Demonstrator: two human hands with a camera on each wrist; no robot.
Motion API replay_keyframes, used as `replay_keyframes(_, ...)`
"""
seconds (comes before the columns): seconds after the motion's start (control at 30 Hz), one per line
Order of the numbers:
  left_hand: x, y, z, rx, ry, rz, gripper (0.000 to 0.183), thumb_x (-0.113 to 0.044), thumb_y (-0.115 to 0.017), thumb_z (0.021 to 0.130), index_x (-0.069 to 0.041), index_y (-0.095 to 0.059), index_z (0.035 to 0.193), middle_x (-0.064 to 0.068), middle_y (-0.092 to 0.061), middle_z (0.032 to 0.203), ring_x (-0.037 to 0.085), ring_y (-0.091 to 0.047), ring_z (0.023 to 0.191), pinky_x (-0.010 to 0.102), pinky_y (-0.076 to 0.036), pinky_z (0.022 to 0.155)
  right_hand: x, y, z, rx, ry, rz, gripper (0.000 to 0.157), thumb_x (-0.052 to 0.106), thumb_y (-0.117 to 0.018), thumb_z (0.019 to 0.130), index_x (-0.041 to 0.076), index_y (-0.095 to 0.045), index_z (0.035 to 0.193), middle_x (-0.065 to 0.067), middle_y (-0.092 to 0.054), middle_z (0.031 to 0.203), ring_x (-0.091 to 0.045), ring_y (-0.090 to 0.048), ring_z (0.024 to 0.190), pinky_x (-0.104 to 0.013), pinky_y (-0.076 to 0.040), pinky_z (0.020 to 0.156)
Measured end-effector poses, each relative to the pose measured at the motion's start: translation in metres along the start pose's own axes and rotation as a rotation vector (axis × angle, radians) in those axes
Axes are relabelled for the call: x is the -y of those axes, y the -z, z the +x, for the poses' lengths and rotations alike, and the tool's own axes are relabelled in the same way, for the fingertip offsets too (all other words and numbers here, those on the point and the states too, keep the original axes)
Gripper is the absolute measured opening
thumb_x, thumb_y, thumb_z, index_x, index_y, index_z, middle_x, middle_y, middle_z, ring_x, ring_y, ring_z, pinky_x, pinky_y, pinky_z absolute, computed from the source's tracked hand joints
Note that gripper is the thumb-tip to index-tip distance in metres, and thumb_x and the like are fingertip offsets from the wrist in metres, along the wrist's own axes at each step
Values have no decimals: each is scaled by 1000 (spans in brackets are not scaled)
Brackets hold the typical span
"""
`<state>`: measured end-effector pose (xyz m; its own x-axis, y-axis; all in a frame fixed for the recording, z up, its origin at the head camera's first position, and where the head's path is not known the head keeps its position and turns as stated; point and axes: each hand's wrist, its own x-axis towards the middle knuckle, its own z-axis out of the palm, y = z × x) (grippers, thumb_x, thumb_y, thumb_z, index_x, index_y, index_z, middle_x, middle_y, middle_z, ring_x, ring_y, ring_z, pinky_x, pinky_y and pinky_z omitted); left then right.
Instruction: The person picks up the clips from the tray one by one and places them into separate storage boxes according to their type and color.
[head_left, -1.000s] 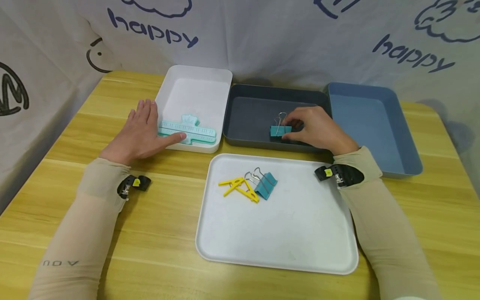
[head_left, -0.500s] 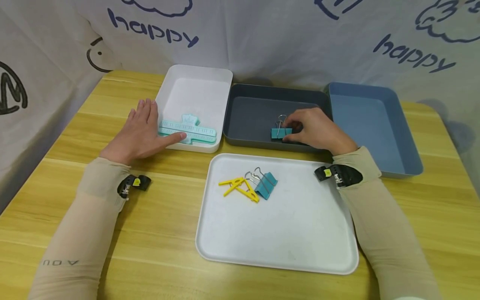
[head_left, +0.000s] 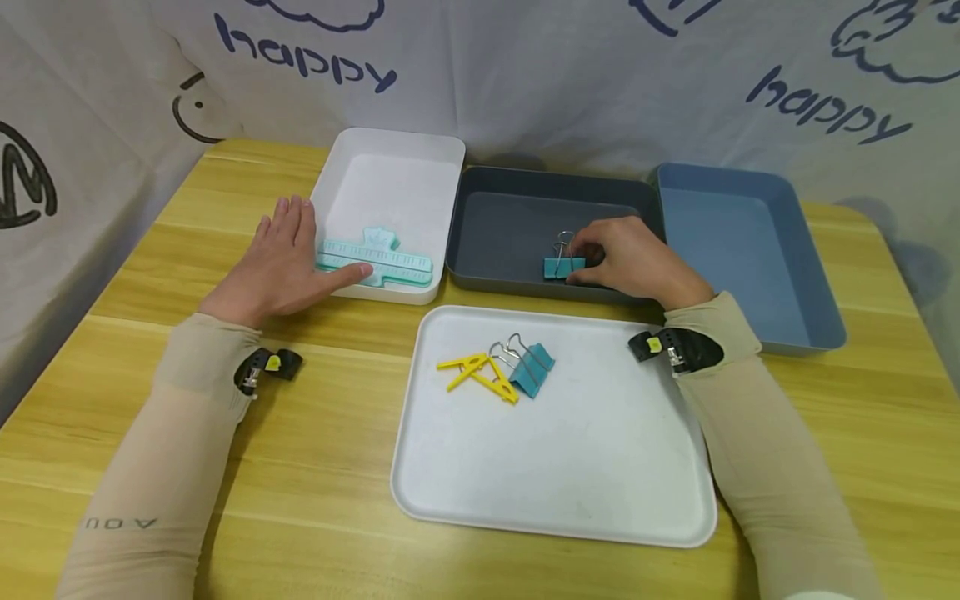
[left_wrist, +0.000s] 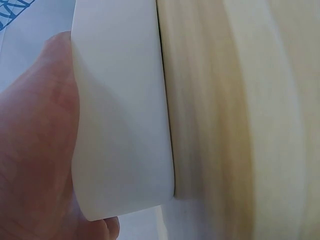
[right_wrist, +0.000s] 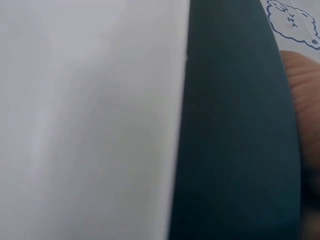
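Note:
In the head view my right hand (head_left: pixel 633 258) reaches into the dark grey tray (head_left: pixel 517 179) and pinches a teal binder clip (head_left: pixel 558 268) low in it, its wire handles upright. My left hand (head_left: pixel 277 271) rests with straight fingers at the left side of the white box (head_left: pixel 390 142), the thumb over its front rim. Inside that box lies a mint-green sealing clip (head_left: pixel 378 262), partly covered by the thumb. The left wrist view shows the box's white outer wall (left_wrist: pixel 120 120) beside the palm. In the right wrist view the grey tray's wall (right_wrist: pixel 235 125) hides the fingertips.
A white serving tray (head_left: pixel 555 467) lies in front, holding a second teal binder clip (head_left: pixel 532 371) and yellow clothespins (head_left: pixel 480 375). At the right stands a blue tray (head_left: pixel 750 250). A white cloth (head_left: pixel 525 75) with drawings hangs behind the wooden table (head_left: pixel 315 467).
My right hand and the pinched binder clip have shifted slightly right and lower within the dark grey tray. The left hand stays where it was.

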<state>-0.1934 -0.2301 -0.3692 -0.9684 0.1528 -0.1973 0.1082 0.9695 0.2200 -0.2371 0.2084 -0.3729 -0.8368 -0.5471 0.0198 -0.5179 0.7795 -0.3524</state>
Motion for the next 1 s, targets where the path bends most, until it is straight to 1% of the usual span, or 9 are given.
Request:
replay_keyframes(0.3, -1, 2, 1, 3, -4, 7, 131, -86, -42, 89, 8, 16, 159, 31, 18, 169, 49, 14, 160, 64, 3, 131, -2, 0, -1, 18, -14, 16, 29, 17, -83, 88, 6, -77, 113, -15, -76, 110, -29, -74, 95, -47, -62, 84)
replay_keyframes(0.53, -1, 3, 0, 7, -1, 3, 131, -86, -42, 89, 8, 17, 159, 31, 19, 169, 49, 15, 160, 64, 4, 131, -2, 0, -1, 28, -33, 31, 29, 19, -83, 88, 7, -78, 114, -14, -76, 111, -28, -74, 96, -47, -62, 85)
replay_keyframes(1.0, -1, 2, 0, 8, 0, 8, 131, -87, -41, 89, 8, 16, 159, 32, 19, 169, 49, 15, 159, 65, 4, 131, -2, -1, -3, 30, -35, 44, 28, 19, -83, 89, 8, -78, 115, -14, -76, 114, -28, -75, 97, -47, -62, 85)
